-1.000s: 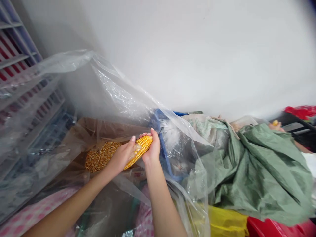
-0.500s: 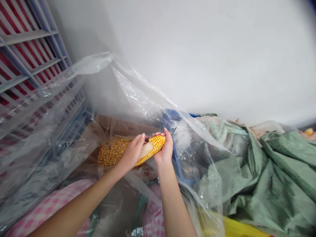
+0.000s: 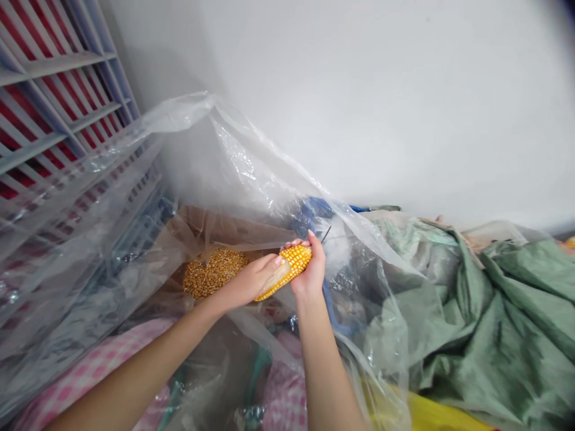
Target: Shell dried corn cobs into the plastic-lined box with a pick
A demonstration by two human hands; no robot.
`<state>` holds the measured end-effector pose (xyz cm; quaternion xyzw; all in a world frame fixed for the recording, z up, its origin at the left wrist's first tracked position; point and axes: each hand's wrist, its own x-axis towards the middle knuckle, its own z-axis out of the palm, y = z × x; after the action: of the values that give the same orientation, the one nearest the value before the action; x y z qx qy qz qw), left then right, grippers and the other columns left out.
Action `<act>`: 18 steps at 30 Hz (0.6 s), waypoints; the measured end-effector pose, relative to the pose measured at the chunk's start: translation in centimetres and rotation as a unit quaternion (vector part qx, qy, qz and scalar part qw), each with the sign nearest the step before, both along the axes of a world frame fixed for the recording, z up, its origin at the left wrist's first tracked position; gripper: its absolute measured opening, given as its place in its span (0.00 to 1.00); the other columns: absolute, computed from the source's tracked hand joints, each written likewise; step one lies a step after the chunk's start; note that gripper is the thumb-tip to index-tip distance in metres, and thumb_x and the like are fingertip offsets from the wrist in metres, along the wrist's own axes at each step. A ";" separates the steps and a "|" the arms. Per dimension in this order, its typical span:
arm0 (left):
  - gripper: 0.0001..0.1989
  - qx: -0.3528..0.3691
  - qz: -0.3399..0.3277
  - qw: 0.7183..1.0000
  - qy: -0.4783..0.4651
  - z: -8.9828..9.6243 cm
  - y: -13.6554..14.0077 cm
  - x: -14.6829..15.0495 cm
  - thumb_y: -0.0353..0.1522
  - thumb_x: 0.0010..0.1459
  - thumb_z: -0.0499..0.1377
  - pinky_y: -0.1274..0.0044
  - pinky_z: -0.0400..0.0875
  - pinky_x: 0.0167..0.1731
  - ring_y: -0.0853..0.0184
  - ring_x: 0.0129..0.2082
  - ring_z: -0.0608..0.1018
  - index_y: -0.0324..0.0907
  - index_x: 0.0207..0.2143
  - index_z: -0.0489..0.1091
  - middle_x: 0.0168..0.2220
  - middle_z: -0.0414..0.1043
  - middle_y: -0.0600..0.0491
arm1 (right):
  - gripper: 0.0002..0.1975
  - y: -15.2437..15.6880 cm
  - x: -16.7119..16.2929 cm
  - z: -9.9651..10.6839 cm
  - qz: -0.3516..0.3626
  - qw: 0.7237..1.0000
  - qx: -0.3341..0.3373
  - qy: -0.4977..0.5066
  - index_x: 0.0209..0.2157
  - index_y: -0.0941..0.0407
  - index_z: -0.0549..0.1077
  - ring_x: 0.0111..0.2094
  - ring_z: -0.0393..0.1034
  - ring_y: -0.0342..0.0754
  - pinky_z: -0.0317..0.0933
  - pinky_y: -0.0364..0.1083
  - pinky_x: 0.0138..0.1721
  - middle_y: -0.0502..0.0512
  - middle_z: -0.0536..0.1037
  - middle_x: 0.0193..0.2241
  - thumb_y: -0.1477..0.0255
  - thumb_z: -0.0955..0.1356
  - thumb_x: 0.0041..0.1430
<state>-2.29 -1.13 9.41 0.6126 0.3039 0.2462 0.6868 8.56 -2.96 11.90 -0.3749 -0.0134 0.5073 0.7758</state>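
An ear of corn (image 3: 294,263) lies slanted between both hands, yellow kernels on part of it and a pale bare strip of cob toward its lower left. My right hand (image 3: 312,266) is wrapped round the upper right end. Over the bare strip and the lower end, my left hand (image 3: 251,280) grips the ear, its thumb pressed against the edge of the kernels; its other fingers are mostly hidden. Left of the hands, a heap of loose corn kernels (image 3: 213,272) lies inside a large clear plastic bag (image 3: 251,161). A thin dark stick shows just beyond my right hand.
White and purple slatted crates (image 3: 67,78) are stacked at the left. To the right are a blue crate (image 3: 335,311) and crumpled green sheeting (image 3: 507,323). A yellow thing (image 3: 440,413) lies at the lower right. Behind everything rises a white wall (image 3: 381,90).
My left thumb has moved up and right along the ear, onto the kernels' edge. The whole view has shifted slightly, and the right hand keeps its grip.
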 end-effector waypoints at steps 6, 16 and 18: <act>0.25 -0.172 -0.007 0.983 -0.071 0.7 -0.1 0.4 0.46 0.54 0.47 0.70 0.59 0.49 0.60 0.47 0.70 0.39 0.47 0.66 0.46 0.70 0.48 | 0.14 -0.2 -0.2 0.2 0.037 0.998 0.023 -0.051 0.14 0.57 0.60 0.19 0.66 0.40 0.62 0.43 0.28 0.45 0.69 0.13 0.69 0.66 0.46; 0.23 -0.182 -0.030 0.981 -0.061 0.6 -0.2 -0.6 0.42 0.53 0.53 0.72 0.60 0.48 0.63 0.47 0.70 0.40 0.49 0.65 0.49 0.67 0.48 | 0.14 -0.2 0.1 -0.4 0.057 0.996 0.030 -0.062 0.14 0.56 0.59 0.19 0.65 0.40 0.63 0.44 0.29 0.44 0.67 0.13 0.67 0.65 0.46; 0.22 -0.186 -0.045 0.979 -0.065 0.8 0.0 -0.8 0.40 0.53 0.54 0.72 0.60 0.47 0.63 0.47 0.70 0.40 0.48 0.66 0.48 0.68 0.48 | 0.15 -0.2 0.1 -0.3 0.060 0.994 0.032 -0.082 0.14 0.56 0.59 0.19 0.65 0.40 0.63 0.44 0.29 0.44 0.67 0.13 0.66 0.65 0.46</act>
<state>-3.13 -1.18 10.24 0.4694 0.2715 0.1938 0.8176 8.62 -3.19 11.57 -0.3885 -0.1155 0.5196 0.7522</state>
